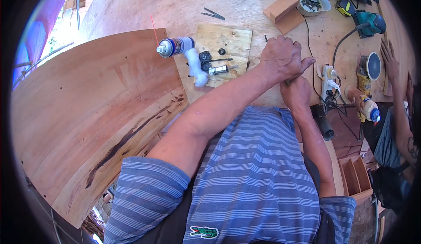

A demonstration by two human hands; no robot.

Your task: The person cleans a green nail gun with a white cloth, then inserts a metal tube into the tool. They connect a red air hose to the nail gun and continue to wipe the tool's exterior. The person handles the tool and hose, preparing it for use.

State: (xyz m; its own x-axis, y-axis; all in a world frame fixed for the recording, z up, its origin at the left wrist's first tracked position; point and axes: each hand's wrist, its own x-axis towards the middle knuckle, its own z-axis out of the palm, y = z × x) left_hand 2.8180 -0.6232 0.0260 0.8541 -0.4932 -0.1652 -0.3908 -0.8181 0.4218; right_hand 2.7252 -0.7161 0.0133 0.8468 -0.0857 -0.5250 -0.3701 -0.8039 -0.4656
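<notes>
Head camera view: A worker in a striped shirt (258, 165) brings both hands together at the near side of a plywood workbench (149, 7). The left hand (280, 59), clenched with its thumb pointing right, sits just beyond and above the right hand (298, 94), which appears curled around a green thing (288, 82). Only a sliver of that piece shows, between the two fists; its long axis is hidden, and whether the left hand grips it too cannot be told. The hands line up nearly straight away from the body, the left forearm slanting across from the lower left. Left of them, on a pale wood board (239, 40), a silver cylinder (218, 70) lies roughly crosswise beside a black round part (205, 56), both nearer the left hand than the right. A spray can (177, 46) lies farther left.
</notes>
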